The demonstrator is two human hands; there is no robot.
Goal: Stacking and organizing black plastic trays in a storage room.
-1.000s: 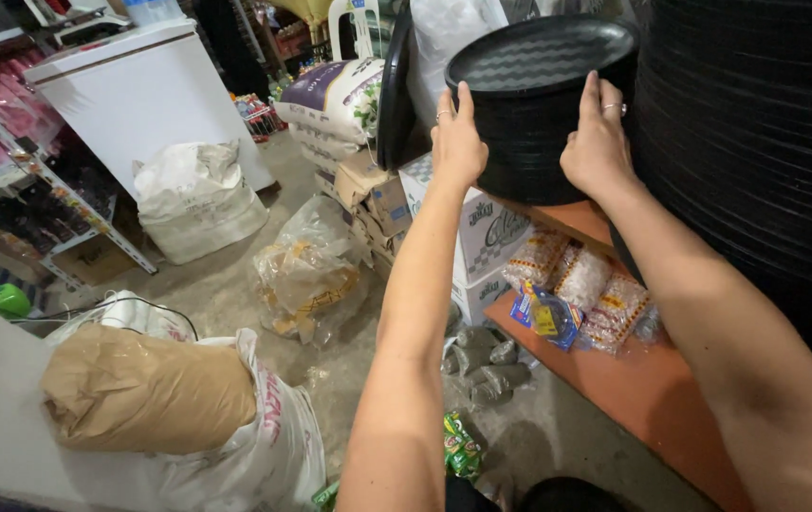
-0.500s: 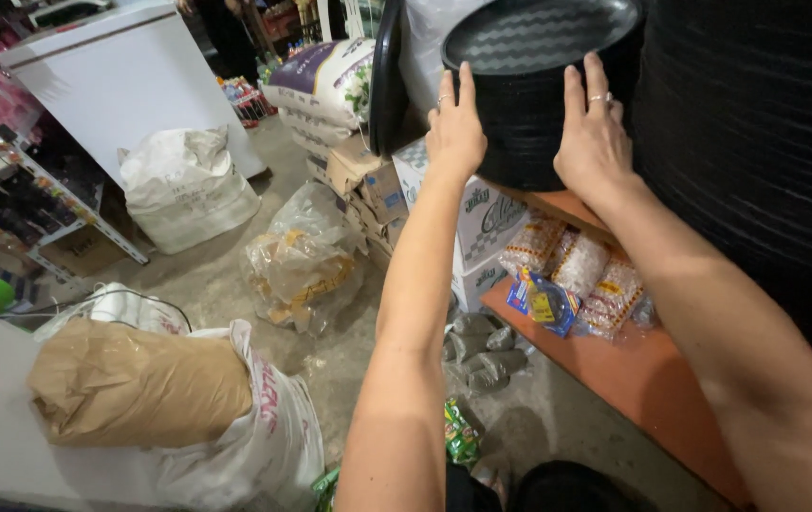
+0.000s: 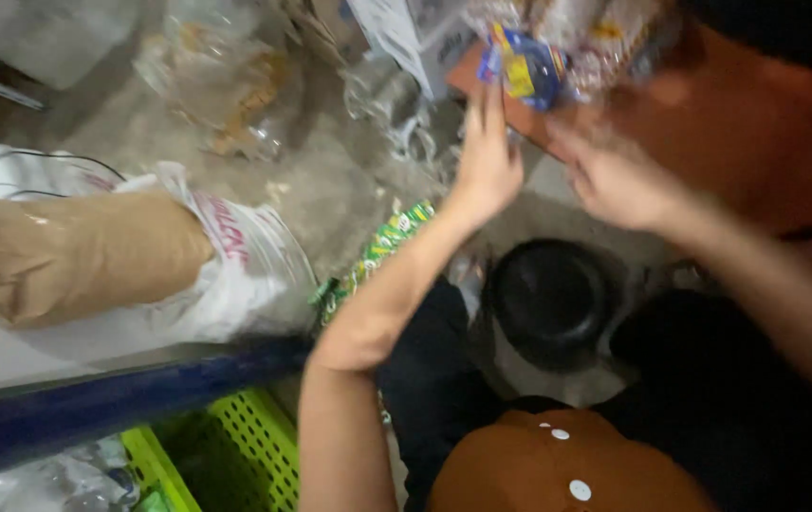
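I see the round black tray lying low on the floor beneath my spread, empty left hand and right hand, a snack packet on the orange shelf just beyond them.

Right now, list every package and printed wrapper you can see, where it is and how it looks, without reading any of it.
Snack packet: top centre, just beyond the left hand, crinkled blue and yellow.
White sack: left, wrapped round a brown paper bag, red print.
Green wrapper strip: on the floor beside the left forearm, green and yellow.
Clear plastic bag: upper left, brownish contents.
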